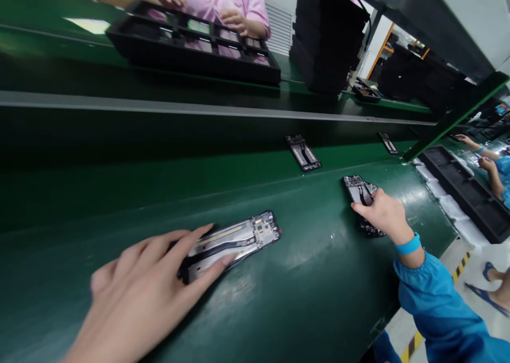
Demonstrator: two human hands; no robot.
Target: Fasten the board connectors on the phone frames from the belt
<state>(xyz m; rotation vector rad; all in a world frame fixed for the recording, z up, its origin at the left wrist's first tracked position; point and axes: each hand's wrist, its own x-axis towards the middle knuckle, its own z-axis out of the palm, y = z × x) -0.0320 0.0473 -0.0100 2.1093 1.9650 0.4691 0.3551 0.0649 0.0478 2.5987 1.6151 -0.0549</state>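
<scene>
At the lower left, my left hand point(139, 288) grips an opened phone point(231, 243) by its long sides, thumb on the near edge and fingers on the far one. Its silver inside, dark ribbon cable and circuit board at the right end face up. My right hand point(382, 211), in a blue sleeve with a blue wrist band, is closed on a second opened phone point(354, 187) over the green bench point(303, 283). The hand hides this phone's middle; its board end and lower end show. Whether it touches the bench, I cannot tell.
Two more opened phones point(303, 153) point(388, 143) lie on the green strip beyond. Across a grey rail point(199, 107), a person in pink point(239, 1) works behind a black compartment tray point(191, 60). Stacked black trays point(326, 39), a green post point(454, 116) and another tray point(470, 193) stand right.
</scene>
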